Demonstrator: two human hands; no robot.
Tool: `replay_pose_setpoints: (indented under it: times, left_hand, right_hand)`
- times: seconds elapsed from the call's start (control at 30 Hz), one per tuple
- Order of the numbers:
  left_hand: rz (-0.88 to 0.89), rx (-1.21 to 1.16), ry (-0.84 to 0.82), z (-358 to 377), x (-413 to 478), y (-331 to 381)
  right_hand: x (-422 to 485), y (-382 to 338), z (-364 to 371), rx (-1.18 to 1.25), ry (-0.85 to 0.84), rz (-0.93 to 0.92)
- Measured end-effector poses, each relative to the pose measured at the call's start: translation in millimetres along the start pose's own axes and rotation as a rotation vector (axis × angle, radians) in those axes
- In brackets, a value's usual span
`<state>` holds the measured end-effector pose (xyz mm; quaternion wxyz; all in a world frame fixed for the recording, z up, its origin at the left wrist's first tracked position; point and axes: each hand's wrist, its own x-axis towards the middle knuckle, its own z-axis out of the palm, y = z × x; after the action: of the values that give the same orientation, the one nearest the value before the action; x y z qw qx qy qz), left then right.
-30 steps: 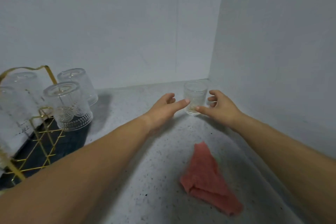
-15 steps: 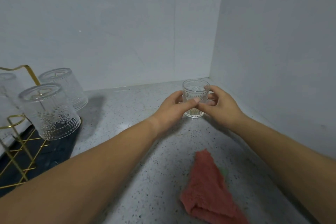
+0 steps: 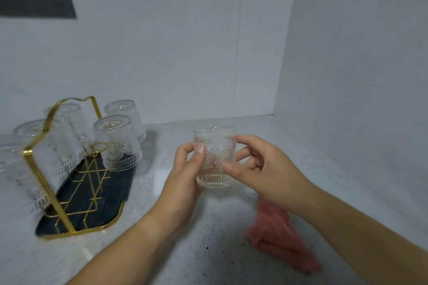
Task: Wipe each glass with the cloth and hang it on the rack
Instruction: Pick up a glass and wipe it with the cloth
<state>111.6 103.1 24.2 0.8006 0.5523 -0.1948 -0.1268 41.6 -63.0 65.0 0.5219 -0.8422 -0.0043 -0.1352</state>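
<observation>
A: Grip?
B: Clasping the glass between left hand and right hand, fingers curled round its sides; upright, above the counter.
A: Cloth?
B: Crumpled on the counter, under the right wrist.
A: Rack?
B: Far left, hung with upturned glasses.

Looks like a home kitchen corner: a speckled stone bench tucked against plain white walls, a gold wire rack carrying upturned drinking glasses (over its dark drip tray), and a pink cloth lying nearby.
</observation>
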Motion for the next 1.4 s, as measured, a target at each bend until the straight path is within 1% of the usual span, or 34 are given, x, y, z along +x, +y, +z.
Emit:
replay_pose_setpoints:
  times: [0.07,0.1,0.17,0.23,0.27,0.33,0.4,0.47,0.53,0.57,0.63,0.7,0.77,0.8,0.87,0.93,1.03,1.17,1.23,1.33,1.4]
  left_hand:
    - [-0.058,-0.129,0.069,-10.0,-17.0,4.9]
    - [-0.094,-0.191,0.079,-13.9,-25.2,7.7]
    - [-0.153,-0.294,0.084,-20.9,-37.9,8.7]
    - [-0.178,-0.367,0.103,-25.4,-47.1,6.0]
    - [-0.185,-0.389,0.111,-27.1,-50.8,3.9]
    - [-0.198,-0.414,0.116,-27.8,-55.1,1.1]
    - [-0.212,-0.409,0.106,-25.9,-60.1,3.0]
    - [-0.233,-0.414,0.083,-25.2,-64.9,3.9]
    - [-0.258,-0.412,0.05,-27.1,-68.4,4.2]
    - [-0.27,-0.414,0.036,-27.2,-69.1,2.2]
    - [-0.288,-0.397,0.022,-30.1,-71.7,0.2]
    - [-0.297,-0.362,0.006,-31.9,-72.7,-1.2]
    - [-0.278,-0.335,-0.026,-33.1,-72.3,-2.3]
    - [-0.267,-0.317,-0.044,-32.7,-72.1,-2.8]
    - [-0.233,-0.27,-0.041,-30.5,-71.6,-5.7]
    - [-0.172,-0.244,-0.039,-27.1,-71.5,-7.4]
    - [-0.114,-0.274,-0.025,-27.9,-71.3,-7.4]
    - [-0.131,-0.3,-0.023,-38.7,-67.0,-8.7]
    - [-0.146,-0.28,-0.035,-40.1,-66.1,-10.8]
    - [-0.135,-0.254,-0.068,-38.5,-65.0,-14.4]
    - [-0.144,-0.284,-0.07,-36.1,-66.2,-14.4]
  right_hand:
    - [-16.8,-3.6,3.0,-0.023,-0.077,0.027]
    - [-25.2,-2.3,1.7,-0.101,-0.087,0.031]
    - [-40.0,5.2,-5.5,-0.376,-0.084,0.05]
    - [-55.5,14.6,-11.0,-0.66,-0.124,0.096]
    - [-63.3,19.2,-12.1,-0.755,-0.152,0.113]
    - [-74.8,29.3,-11.3,-0.869,-0.178,0.128]
    - [-83.0,37.0,-6.5,-0.915,-0.176,0.138]
    - [-88.8,45.4,1.9,-0.947,-0.145,0.102]
    - [-89.4,52.6,9.5,-0.909,-0.071,0.03]
    - [-88.7,55.5,11.8,-0.842,-0.023,0.022]
    - [-83.3,54.5,17.0,-0.658,0.085,0.086]
    - [-74.5,44.8,21.2,-0.423,0.193,0.177]
    - [-67.4,20.7,28.7,-0.083,0.305,0.212]
    - [-63.5,5.9,33.8,0.077,0.347,0.195]
    - [-54.3,-20.5,48.9,0.215,0.374,0.104]
    - [-49.0,-39.7,71.9,0.242,0.34,0.014]
    - [-53.8,-43.8,106.5,0.192,0.237,-0.041]
    - [-77.5,-35.4,138.8,-0.057,0.138,-0.199]
    - [-88.7,-32.8,146.9,-0.096,0.119,-0.184]
    - [-84.0,-35.2,140.1,-0.173,0.15,-0.23]
    - [-66.1,-41.2,128.1,-0.148,0.142,-0.205]
